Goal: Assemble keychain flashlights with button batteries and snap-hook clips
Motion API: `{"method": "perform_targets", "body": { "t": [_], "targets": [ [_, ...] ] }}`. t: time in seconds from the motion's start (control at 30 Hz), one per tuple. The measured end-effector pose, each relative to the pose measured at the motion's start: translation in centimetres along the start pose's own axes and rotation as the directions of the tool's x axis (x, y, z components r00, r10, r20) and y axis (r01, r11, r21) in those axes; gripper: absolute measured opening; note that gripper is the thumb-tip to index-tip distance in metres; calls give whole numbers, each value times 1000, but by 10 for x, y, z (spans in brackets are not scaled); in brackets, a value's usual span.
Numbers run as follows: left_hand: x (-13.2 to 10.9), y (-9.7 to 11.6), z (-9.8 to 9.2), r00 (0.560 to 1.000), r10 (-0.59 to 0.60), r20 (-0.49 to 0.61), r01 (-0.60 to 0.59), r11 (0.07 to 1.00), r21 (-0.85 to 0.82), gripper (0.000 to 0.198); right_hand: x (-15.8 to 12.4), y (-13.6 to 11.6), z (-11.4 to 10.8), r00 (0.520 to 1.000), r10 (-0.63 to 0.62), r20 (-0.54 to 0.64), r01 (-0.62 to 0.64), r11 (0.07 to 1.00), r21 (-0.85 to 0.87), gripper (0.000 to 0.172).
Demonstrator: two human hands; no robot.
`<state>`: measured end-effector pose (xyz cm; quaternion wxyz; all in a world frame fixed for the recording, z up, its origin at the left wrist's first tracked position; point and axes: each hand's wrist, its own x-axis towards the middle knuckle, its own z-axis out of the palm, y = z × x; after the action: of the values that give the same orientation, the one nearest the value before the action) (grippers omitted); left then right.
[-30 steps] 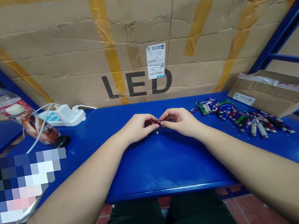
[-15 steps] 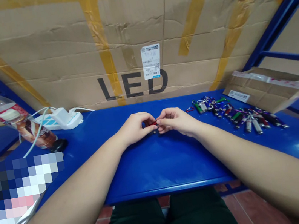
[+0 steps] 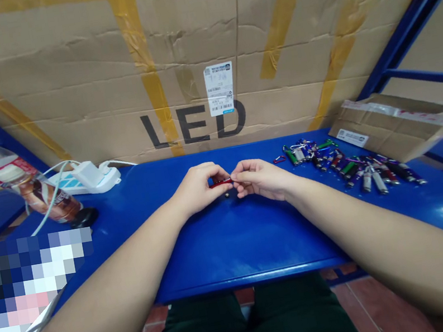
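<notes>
Looks like a small workshop or packing spot: blue metal worktop [image 3: 242,242], big taped LED carton [image 3: 184,42], heaps of keychain flashlights [image 3: 358,171].

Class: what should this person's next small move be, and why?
Probably keep the left hand steady on the small red keychain flashlight while the right hand works its end, since both hands pinch it from opposite ends over the blue table.

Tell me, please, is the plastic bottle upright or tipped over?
Tipped: the plastic bottle lies slanted on the blue table, not standing.
</notes>
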<state>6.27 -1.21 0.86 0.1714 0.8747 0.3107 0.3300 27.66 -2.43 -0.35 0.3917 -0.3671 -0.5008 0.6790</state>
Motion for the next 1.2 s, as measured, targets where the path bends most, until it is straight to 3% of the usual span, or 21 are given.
{"method": "perform_targets", "body": {
  "t": [0.1, 0.27, 0.4, 0.67, 0.83, 0.9, 0.97, 1.03, 1.2],
  "targets": [
    [0, 0, 0, 998, -51, -21, 51, 998, -27, 11, 1, -1, -2, 998, -57, 4, 57, 998, -29, 39],
    [1, -2, 1, 999, -51, 2, 51, 999, -13, 15, 2, -2, -6, 991, -129, 19, 130, 961, -246, 37],
    [2, -3, 0, 1000, -4, 30, 4, 1000, 6, 15, 3, -1, -7, 996, -91, 12, 89, 922, -378, 34],
    [3, -10, 5, 997, 53, 57, -54, 998, 17, 19, 5, 5, -5, 996, -56, 72, 83, 883, -462, 35],
    [1, -14, 6, 998, 56, 13, -57, 997, 52, 20, 1, 7, 0, 986, -147, 82, 164, 719, -675, 36],
    [0, -15, 6, 999, 35, 11, -36, 998, 55, 22, -2, 5, 2, 967, -223, 124, 230, 546, -806, 29],
    [-1, -15, 6, 1000, 26, 5, -26, 999, 48, 23, -4, 2, 3, 928, -317, 194, 296, 314, -902, 24],
    [0, -16, 7, 1000, 15, -10, -15, 999, 29, 23, -5, 0, 4, 894, -376, 243, 324, 167, -931, 22],
    [1, -26, 16, 996, -92, -20, 89, 991, -100, 26, -1, 5, 1, 869, -420, 260, 326, 93, -941, 21]
  ]
}}
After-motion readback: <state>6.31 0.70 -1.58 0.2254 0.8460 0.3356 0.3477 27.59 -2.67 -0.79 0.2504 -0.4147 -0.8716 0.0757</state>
